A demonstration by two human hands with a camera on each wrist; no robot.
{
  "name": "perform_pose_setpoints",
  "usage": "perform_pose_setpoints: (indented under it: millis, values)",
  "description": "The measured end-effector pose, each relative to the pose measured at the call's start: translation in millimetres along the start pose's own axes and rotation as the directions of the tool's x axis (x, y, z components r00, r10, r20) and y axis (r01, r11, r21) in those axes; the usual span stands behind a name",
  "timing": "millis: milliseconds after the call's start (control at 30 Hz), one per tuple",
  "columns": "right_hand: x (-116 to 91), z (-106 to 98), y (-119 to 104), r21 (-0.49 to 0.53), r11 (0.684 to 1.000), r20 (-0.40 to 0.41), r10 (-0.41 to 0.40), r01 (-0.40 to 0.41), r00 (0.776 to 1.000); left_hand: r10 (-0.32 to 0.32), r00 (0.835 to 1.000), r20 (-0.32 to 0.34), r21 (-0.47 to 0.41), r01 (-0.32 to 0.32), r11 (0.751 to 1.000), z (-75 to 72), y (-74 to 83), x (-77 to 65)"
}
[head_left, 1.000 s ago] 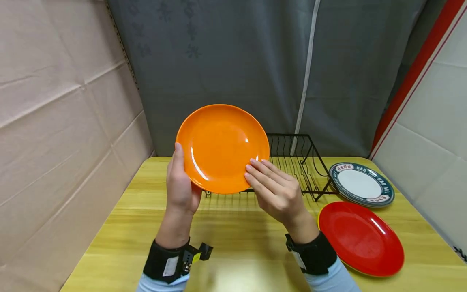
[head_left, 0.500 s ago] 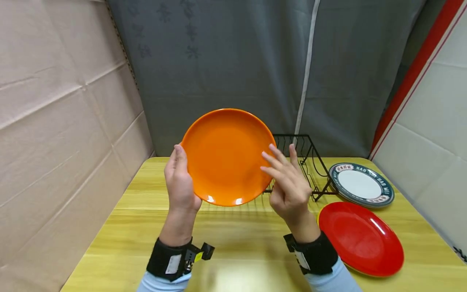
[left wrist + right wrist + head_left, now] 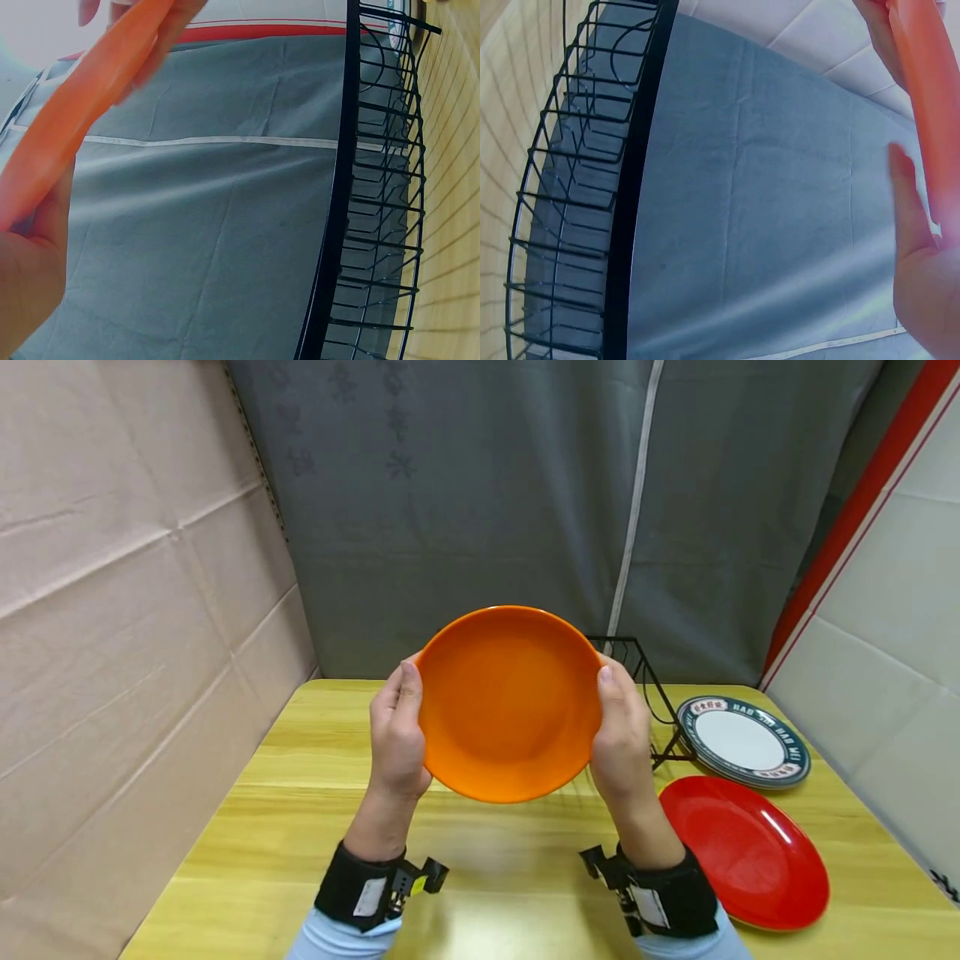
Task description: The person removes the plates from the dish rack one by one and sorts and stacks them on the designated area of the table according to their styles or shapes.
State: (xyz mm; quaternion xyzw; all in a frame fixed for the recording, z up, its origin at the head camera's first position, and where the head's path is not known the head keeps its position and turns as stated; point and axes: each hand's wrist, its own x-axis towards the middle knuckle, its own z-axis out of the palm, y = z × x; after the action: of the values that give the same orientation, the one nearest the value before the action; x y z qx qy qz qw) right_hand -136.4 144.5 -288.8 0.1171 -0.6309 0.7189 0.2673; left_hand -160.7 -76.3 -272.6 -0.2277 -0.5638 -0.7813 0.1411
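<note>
An orange plate (image 3: 510, 706) is held up in front of the body, its glossy face tilted toward the head camera. My left hand (image 3: 397, 735) grips its left edge, thumb on the front and fingers behind. On the opposite edge my right hand (image 3: 621, 727) holds it the same way, thumb along the rim. Both wrist views show the orange plate (image 3: 82, 105) edge-on, well above the table. Behind it stands a black wire dish rack (image 3: 663, 710), mostly hidden by the plate in the head view.
A red oval plate (image 3: 746, 852) lies on the wooden table (image 3: 247, 860) at right. Beyond it rests a stack of white plates with patterned green rims (image 3: 742, 742). A grey curtain (image 3: 465, 510) hangs behind the rack, with pale walls on both sides.
The right hand went from touching the plate's face with straight fingers to gripping its right edge. The plate has moved right and slightly down, with the left hand still holding it.
</note>
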Motion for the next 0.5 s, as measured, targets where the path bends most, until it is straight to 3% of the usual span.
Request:
perform_pose_setpoints:
  millis: [167,500]
  values:
    - [-1.5,-1.0,-0.4,0.006,1.000,-0.048,-0.007,0.007,0.999,0.003,0.998,0.055,-0.020,-0.002,1.000,-0.3,0.4,-0.2]
    - [-3.3,-4.0,-2.1,-0.088,0.995,-0.091,-0.047,0.039,0.995,-0.022,0.988,0.151,-0.028,0.027,0.999,-2.3,-2.7,-1.3]
